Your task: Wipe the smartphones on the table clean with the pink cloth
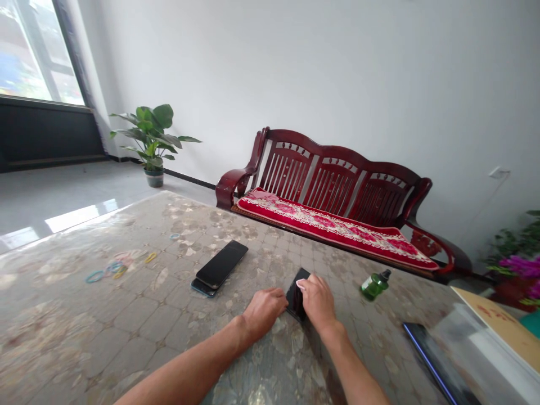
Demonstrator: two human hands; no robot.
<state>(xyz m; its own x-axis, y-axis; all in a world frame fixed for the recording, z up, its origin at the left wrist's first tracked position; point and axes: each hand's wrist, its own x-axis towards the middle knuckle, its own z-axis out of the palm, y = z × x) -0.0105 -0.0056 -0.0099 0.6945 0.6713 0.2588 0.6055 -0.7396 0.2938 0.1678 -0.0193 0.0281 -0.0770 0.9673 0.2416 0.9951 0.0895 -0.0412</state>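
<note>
A black smartphone (pixel 296 304) lies flat on the table with its dark screen up. At its left edge is my left hand (pixel 266 306), fingers closed and gripping the phone's side. My right hand (pixel 319 299) pinches a small white wipe (pixel 300 283) over the upper part of the screen; most of the wipe is hidden by the fingers. To the left, another black phone (pixel 223 264) rests on top of a second one with a bluish edge (pixel 204 288). A green bottle with a black cap (pixel 375 285) stands to the right of my right hand.
Several coloured rubber bands (pixel 113 270) lie on the left of the patterned tablecloth (pixel 139 315). At the right are a dark device with a blue edge (pixel 434 360) and a box (pixel 498 326). A wooden bench (pixel 329 180) stands beyond the table, a potted plant (pixel 154 135) behind left.
</note>
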